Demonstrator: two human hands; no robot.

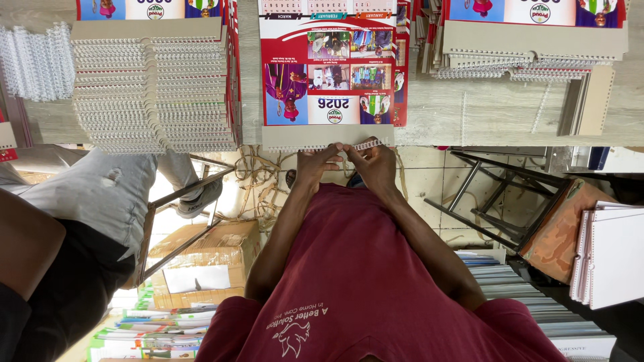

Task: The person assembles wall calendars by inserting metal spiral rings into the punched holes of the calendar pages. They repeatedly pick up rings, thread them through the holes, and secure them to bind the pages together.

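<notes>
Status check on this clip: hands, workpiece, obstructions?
Left hand and right hand both pinching wire binding comb at calendar edge. Bound calendar stack beside it, clear of the hands.

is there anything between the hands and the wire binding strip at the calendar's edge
Nothing visible. Both the left hand and the right hand already touch the white wire binding strip along the near edge of the calendar.

Calendar [327,74] on table [483,114] between two stacks [151,87] [533,40], hands [315,164] [374,164] at its near edge
</notes>
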